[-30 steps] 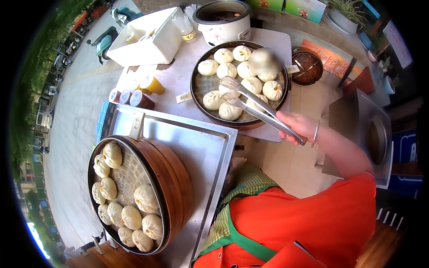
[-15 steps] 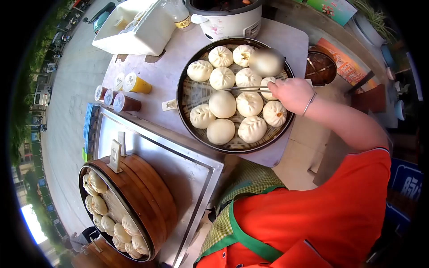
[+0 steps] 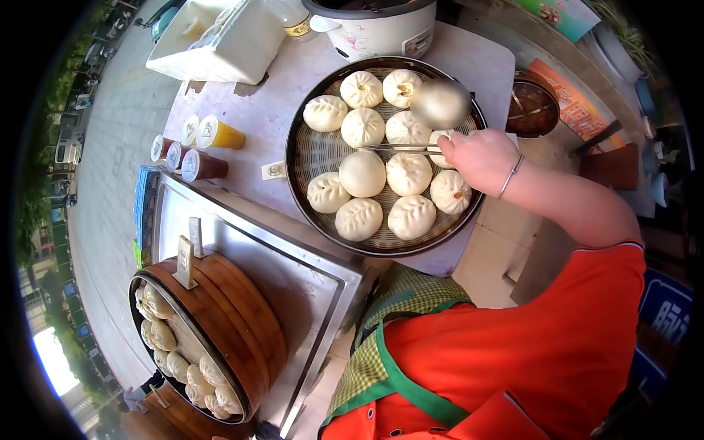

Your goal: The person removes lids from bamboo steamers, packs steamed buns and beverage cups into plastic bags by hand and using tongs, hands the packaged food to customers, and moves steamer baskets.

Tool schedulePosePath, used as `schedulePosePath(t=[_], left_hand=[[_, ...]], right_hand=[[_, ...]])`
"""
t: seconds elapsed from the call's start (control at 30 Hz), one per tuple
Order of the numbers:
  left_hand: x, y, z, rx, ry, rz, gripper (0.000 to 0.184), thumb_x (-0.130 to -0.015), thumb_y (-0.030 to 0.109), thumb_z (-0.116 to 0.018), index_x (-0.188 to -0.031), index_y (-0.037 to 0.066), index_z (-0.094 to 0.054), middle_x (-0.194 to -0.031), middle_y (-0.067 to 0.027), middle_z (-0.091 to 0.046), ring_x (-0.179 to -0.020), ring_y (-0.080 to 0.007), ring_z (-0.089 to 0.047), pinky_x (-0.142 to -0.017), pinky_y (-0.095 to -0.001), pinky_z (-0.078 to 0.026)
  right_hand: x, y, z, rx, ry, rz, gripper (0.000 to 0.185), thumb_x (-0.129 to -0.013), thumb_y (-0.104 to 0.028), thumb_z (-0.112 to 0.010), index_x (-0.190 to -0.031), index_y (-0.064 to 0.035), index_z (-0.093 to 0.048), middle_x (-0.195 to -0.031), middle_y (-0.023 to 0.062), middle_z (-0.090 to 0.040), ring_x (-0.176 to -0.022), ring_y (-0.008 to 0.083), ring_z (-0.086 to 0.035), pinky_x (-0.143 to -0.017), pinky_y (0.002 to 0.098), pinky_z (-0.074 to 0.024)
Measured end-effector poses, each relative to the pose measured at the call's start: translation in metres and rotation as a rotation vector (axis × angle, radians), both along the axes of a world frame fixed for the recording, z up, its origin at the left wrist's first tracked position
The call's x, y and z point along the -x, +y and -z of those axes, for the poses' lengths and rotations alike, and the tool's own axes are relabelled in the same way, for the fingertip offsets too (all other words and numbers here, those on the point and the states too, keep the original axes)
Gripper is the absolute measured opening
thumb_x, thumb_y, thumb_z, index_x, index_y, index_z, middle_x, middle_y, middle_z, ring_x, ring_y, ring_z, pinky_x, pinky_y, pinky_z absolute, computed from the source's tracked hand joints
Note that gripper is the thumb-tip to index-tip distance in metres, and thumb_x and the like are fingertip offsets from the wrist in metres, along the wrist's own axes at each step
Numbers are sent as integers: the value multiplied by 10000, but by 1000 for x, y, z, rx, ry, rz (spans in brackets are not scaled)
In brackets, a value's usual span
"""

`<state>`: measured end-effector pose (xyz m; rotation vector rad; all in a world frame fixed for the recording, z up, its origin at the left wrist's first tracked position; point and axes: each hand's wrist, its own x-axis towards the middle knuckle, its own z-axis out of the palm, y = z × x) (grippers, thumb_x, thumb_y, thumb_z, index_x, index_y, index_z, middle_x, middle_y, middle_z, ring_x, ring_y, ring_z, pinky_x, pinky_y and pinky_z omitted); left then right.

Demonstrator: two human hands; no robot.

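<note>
My right hand [image 3: 477, 158] is closed around a pair of metal tongs [image 3: 396, 148] over a round steamer tray [image 3: 290, 176]. The tongs' tips point left across the woven mat, between two rows of buns, and I see no bun gripped in them. Several white steamed buns [image 3: 363, 127] lie on the tray, most with pleated tops. One smooth bun [image 3: 362, 174] rests just below the tips. Another round shape [image 3: 440, 103] at the upper right is blurred. A bun [image 3: 442, 139] is partly hidden behind my fingers. My left hand is out of view.
Lower left, a stacked bamboo steamer [image 3: 242, 323] with more buns stands on a metal counter [image 3: 308, 286]. Several sealed drink cups [image 3: 205, 166] are left of the tray. Behind it stand a rice cooker [image 3: 389, 33] and a white foam box [image 3: 220, 55]. A pot [image 3: 533, 106] is at right.
The whole view has shifted slightly. My right hand and the tongs keep nearly the same place over the tray, and the buns have not visibly moved.
</note>
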<state>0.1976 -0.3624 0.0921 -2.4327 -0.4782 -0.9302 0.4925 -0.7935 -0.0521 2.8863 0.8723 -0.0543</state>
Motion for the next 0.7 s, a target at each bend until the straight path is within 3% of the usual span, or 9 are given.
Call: schedulePosePath(t=[0.23, 0.43, 0.47, 0.53, 0.57, 0.6, 0.67, 0.7], left_hand=[[-7, -5, 13, 89, 59, 82, 424, -923, 338, -413, -1105, -45, -428, -1170, -214, -429, -1103, -373, -417, -929, -510, -344], [-13, -17, 33, 194, 105, 115, 369, -921, 254, -442, -1146, -37, -407, -1185, -201, -429, -1105, -369, -420, -931, -500, -350], [-18, -24, 37, 194, 106, 111, 369, -921, 254, -442, -1146, -37, -407, -1185, -201, -429, -1105, -369, -420, -931, -500, -350], [-24, -42, 45, 374, 129, 246, 380, -913, 244, -466, -1167, -31, -399, -1204, -188, -428, -1117, -352, -420, -938, -496, -344], [-21, -43, 57, 365, 114, 267, 348, -912, 214, -429, -1182, -5, -441, -1242, -182, -457, -1174, -332, -415, -981, -428, -316], [-21, -46, 64, 500, 171, 316, 324, -892, 116, -410, -1191, -7, -398, -1279, -194, -399, -1210, -368, -352, -1002, -461, -267], [-49, -71, 81, 534, 85, 406, 249, -851, 119, -434, -1036, -13, -536, -1008, -174, -590, -995, -368, -540, -897, -426, -404], [-61, -83, 87, 632, 138, 473, 225, -814, 70, -435, -993, -16, -542, -979, -178, -590, -983, -386, -537, -887, -443, -405]], right_hand=[[-16, 3, -2, 78, 41, -26, 111, -766, -129, -511, -851, -58, -512, -673, 72, -562, -581, 218, -601, -488, 333, -465], [-38, -3, -13, 37, 241, -97, 116, -768, -136, -522, -828, -57, -582, -734, 91, -622, -670, 259, -626, -544, 360, -487], [-41, -10, -15, 54, 264, -114, 131, -795, -185, -527, -861, -77, -561, -722, 75, -601, -662, 242, -618, -555, 361, -478], [-43, -19, -20, 73, 291, -143, 156, -821, -234, -533, -895, -96, -539, -710, 58, -581, -654, 224, -610, -567, 361, -470], [-40, -21, -23, 63, 265, -140, 166, -818, -236, -540, -914, -101, -544, -716, 54, -580, -650, 223, -608, -562, 360, -468], [-38, -24, -24, 53, 244, -137, 178, -815, -238, -547, -933, -105, -550, -722, 50, -579, -646, 221, -607, -556, 358, -465], [-37, -28, -18, 49, 250, -161, 219, -813, -247, -555, -984, -111, -549, -726, 43, -574, -632, 224, -601, -544, 356, -461], [-35, -28, -17, 13, 217, -159, 175, -814, -240, -549, -918, -100, -546, -699, 50, -574, -629, 231, -601, -545, 359, -462]])
